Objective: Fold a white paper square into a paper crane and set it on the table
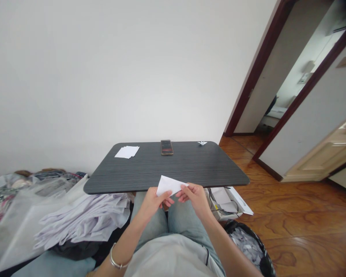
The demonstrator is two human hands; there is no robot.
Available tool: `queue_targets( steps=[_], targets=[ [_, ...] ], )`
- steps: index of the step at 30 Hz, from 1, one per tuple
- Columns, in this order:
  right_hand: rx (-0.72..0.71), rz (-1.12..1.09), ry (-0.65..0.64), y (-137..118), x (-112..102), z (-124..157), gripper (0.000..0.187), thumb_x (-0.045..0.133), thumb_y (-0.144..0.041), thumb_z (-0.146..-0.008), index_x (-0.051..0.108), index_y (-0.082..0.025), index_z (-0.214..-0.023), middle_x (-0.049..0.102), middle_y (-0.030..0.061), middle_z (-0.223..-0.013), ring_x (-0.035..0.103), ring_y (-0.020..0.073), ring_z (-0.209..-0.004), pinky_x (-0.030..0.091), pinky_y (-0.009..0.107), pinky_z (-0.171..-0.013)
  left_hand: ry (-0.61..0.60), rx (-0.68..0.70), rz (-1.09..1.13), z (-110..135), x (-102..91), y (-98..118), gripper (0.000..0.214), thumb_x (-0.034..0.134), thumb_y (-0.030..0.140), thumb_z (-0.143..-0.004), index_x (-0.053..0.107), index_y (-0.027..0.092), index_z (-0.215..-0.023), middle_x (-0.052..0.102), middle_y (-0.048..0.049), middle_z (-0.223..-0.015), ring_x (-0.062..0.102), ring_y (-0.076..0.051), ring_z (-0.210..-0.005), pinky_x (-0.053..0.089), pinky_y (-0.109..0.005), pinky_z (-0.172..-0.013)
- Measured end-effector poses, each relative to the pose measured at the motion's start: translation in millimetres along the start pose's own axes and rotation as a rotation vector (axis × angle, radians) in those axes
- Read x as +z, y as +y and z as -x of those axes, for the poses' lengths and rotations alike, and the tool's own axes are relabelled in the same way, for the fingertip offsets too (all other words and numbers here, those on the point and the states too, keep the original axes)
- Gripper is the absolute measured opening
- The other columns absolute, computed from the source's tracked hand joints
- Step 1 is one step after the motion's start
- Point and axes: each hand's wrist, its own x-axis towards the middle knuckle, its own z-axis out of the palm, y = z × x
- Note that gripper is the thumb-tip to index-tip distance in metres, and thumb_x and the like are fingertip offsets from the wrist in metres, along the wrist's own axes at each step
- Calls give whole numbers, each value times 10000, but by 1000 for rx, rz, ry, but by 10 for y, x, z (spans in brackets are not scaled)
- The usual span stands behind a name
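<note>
A white folded sheet of paper [170, 185], roughly triangular, is held between both hands just in front of the dark table's near edge. My left hand [158, 199] pinches its lower left part, thumb on top. At the narrow right corner, my right hand [192, 194] grips the paper between thumb and fingers. On the dark table [150, 169], a small stack of white paper squares [127, 152] lies at the back left. A small folded white paper figure [202, 143] sits near the back right corner.
A phone [167, 147] lies at the table's back middle. White cloth [89, 219] is piled at the left. Below the table at the right are a white box with cables [225, 202] and a black-bagged bin [249, 246] on the wooden floor.
</note>
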Motion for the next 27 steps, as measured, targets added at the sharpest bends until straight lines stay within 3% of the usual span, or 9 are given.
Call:
queue_targets(
  steps=[10, 17, 27],
  targets=[
    [-3, -61, 39, 39, 26, 0, 491, 566, -593, -728, 667, -130, -602, 694, 82, -584, 590, 118, -423, 460, 203, -411, 13, 63, -28, -35, -41, -58, 347, 595, 436, -744, 670, 108, -661, 701, -88, -579, 618, -183, -490, 343, -233, -414],
    [-49, -40, 89, 69, -8, -16, 318, 717, -450, -648, 606, -157, -597, 670, 21, -560, 546, 88, -409, 426, 182, -411, 27, 95, -69, -49, -60, -103, 354, 579, 436, -761, 676, 106, -679, 707, -94, -604, 619, -178, -506, 361, -232, -421],
    [-58, -10, 61, 61, -78, -27, 309, 683, -441, -686, 614, -158, -586, 657, 22, -534, 557, 96, -425, 439, 190, -430, 2, 99, -78, -69, -120, -118, 334, 581, 427, -767, 677, 124, -665, 709, -81, -607, 621, -170, -514, 362, -223, -429]
  ],
)
